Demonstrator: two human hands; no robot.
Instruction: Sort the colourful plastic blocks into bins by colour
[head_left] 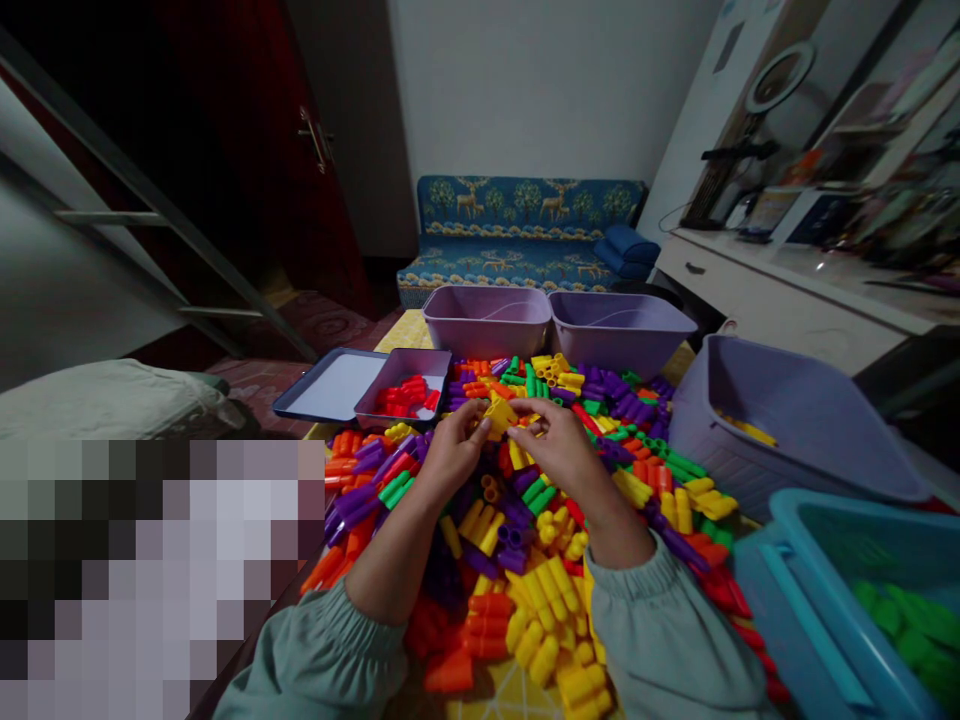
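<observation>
Your left hand (454, 442) and right hand (553, 440) pinch a yellow piece (499, 414) between their fingertips. A slack pinch could drop it into the loose pile (481, 526) just below, among similar yellow ones. Beyond your hands, purple bins (487, 328) line the worktop's (405, 331) far edge; free room lies above.

Fingers of the left hand (459, 437) and right hand (556, 440) cover parts of the yellow piece (498, 416), its exact shape too small to tell; coarse squares (150, 610) blot out the lower left; the bottom edge cuts off both sleeves (664, 640); the blue tub (796, 595) runs past the right edge; plastic pieces (553, 590) hide most of the tablecloth (511, 702); the desk's clutter (896, 205) is too blurred to name.
</observation>
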